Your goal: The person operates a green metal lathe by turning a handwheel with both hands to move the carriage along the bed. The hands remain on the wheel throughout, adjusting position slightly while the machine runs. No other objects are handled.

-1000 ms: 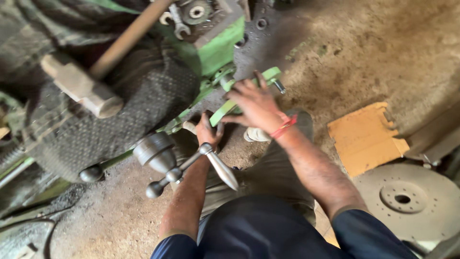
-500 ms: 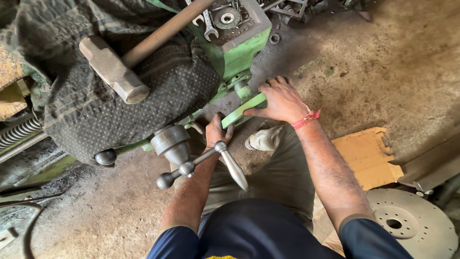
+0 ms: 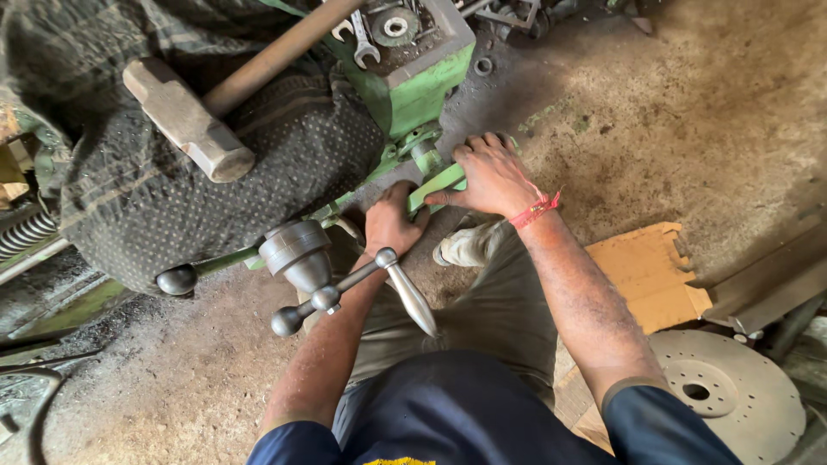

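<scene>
Fingers on the right hand [image 3: 493,176] are wrapped over the end of a green metal bracket [image 3: 438,186] low on the green machine [image 3: 422,86], while the left hand [image 3: 392,222] is curled shut around the near end of that same bracket, just below it. Looks to me like the piece is only being gripped and worked so far, not off the machine yet. Nothing loose lies beside it. A sledgehammer [image 3: 185,120] rests untouched on the dark cloth [image 3: 215,198] (handle pointing away), and the steel crank handle [image 3: 349,280] sits free right next to the left forearm.
</scene>
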`<state>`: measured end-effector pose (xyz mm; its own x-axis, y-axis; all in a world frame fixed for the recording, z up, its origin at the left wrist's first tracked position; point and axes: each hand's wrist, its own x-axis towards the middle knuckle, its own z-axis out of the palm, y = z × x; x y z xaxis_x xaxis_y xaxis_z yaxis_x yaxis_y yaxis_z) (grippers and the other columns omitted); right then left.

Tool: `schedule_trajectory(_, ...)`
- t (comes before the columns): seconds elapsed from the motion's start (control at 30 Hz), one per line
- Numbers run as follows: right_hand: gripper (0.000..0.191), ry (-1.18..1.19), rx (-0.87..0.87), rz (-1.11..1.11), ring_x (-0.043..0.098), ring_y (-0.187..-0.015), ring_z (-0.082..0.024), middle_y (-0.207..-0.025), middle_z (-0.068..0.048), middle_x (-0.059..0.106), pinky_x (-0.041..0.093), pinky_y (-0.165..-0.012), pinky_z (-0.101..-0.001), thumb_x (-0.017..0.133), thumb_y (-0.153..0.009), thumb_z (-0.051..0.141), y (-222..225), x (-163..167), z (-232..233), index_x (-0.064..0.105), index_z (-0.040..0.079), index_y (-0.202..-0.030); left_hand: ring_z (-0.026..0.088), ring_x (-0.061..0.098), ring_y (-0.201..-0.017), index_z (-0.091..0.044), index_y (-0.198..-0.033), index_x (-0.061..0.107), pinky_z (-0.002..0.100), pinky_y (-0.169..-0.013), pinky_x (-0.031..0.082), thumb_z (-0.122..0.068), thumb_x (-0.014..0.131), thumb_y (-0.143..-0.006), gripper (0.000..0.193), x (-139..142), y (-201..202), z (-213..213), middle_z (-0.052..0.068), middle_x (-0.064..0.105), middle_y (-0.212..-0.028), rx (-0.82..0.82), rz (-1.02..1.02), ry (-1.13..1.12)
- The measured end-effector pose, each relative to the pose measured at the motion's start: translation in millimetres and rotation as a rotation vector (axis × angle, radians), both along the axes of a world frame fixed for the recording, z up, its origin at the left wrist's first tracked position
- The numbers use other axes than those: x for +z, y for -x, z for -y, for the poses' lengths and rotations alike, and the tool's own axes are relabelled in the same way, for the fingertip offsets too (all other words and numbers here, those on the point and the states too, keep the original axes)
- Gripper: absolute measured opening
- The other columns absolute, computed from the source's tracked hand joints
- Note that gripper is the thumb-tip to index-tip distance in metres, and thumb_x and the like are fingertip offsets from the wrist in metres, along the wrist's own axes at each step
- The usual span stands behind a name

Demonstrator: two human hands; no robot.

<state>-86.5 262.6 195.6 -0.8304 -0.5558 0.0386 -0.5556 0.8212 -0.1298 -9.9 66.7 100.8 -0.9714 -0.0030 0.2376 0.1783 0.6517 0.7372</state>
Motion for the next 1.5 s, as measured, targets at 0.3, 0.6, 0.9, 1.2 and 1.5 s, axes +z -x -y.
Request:
schedule_trajectory(0.3, 0.086, 0.077, 0.021, -0.056, 0.059, -0.11, -0.037, -0.107, -0.018, 0.067, 0.042, -0.097, -0.0556, 0.075, -0.067, 0.082, 3.0, 1.2, -1.1, 0.074, 0.004, -0.101, 0.04, 0.073, -0.071, -0.005, -0.109, 0.061, 0.048, -0.063, 0.058, -0.025, 0.077, -0.079, 0.039, -24.1, 14.2, -4.4, 0.018, 0.073, -0.077, 0.052, -0.077, -0.049)
schedule_trajectory(0.6, 0.081, 0.146, 0.004, -0.06, 0.057, -0.107, -0.041, -0.106, -0.021, 0.065, 0.042, -0.098, -0.0537, 0.083, -0.066, 0.074, 4.6, 4.7, 2.2, 0.072, 0.002, -0.102, 0.035, 0.073, -0.068, -0.009, -0.101, 0.064, 0.044, -0.061, 0.058, -0.024, 0.078, -0.078, 0.031, -32.5, 19.5, -3.3, 0.014, 0.071, -0.073, 0.068, -0.144, -0.076)
schedule_trajectory(0.9, 0.081, 0.172, 0.023, -0.107, 0.056, -0.109, -0.043, -0.111, -0.021, 0.065, 0.043, -0.097, -0.054, 0.081, -0.066, 0.072, 8.9, -7.1, 2.3, 0.072, 0.002, -0.106, 0.036, 0.073, -0.069, -0.008, -0.108, 0.063, 0.044, -0.063, 0.058, -0.028, 0.078, -0.078, 0.039, -46.2, 24.9, -0.2, 0.015, 0.071, -0.077, 0.027, -0.146, -0.095)
schedule_trajectory(1.2, 0.074, 0.006, 0.064, 0.043, 0.061, -0.115, -0.044, -0.119, -0.021, 0.068, 0.048, -0.099, -0.0545, 0.079, -0.068, 0.066, 22.8, 4.6, 7.4, 0.073, 0.009, -0.116, 0.037, 0.072, -0.078, -0.01, -0.113, 0.062, 0.047, -0.073, 0.058, -0.031, 0.072, -0.083, 0.038, -36.5, 18.3, 12.6, 0.015, 0.072, -0.085, 0.051, -0.115, -0.074)
schedule_trajectory(1.5, 0.072, 0.058, 0.085, 0.04, 0.064, -0.115, -0.044, -0.117, -0.023, 0.069, 0.052, -0.1, -0.0518, 0.078, -0.072, 0.066, 36.9, -18.2, -8.9, 0.074, 0.006, -0.113, 0.037, 0.071, -0.074, -0.008, -0.107, 0.06, 0.048, -0.07, 0.057, -0.031, 0.072, -0.083, 0.036, -36.8, 14.6, 14.3, 0.015, 0.071, -0.08, 0.019, -0.117, -0.093)
